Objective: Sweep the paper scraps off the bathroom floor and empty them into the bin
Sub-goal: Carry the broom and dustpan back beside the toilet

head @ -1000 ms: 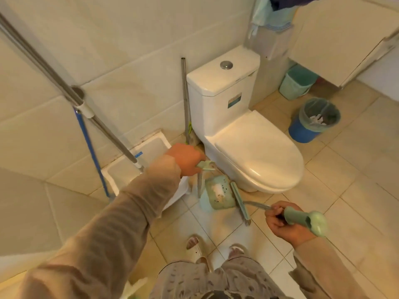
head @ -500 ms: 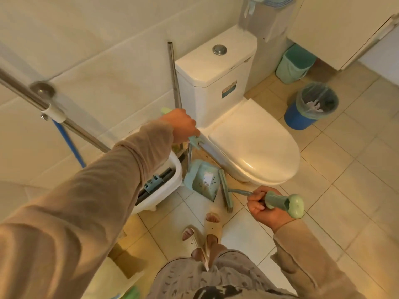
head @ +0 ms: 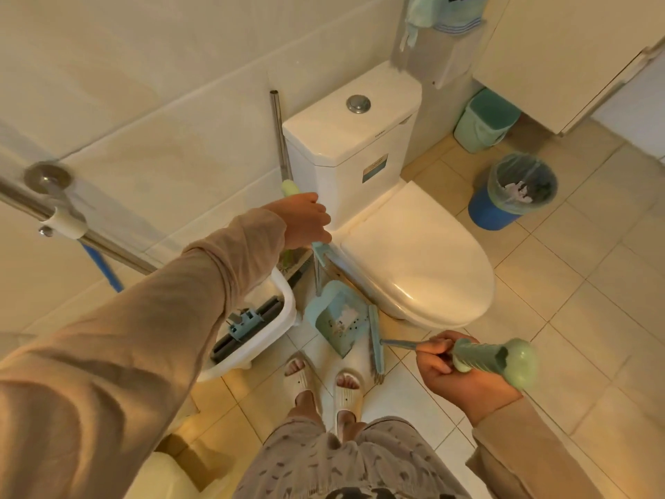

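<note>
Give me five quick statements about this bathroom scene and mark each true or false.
1. The left hand grips the dustpan handle. True.
2. The toilet lid is raised. False: the toilet lid is shut.
3. Paper scraps lie in the dustpan. True.
4. The right hand is empty. False: the right hand grips the broom handle.
5. The blue bin has no liner. False: the blue bin has a clear liner.

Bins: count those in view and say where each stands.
2. A pale green bin stands at the back, right of the toilet; a blue lined bin stands on the tiles nearer the camera. Others may lie out of frame.
</note>
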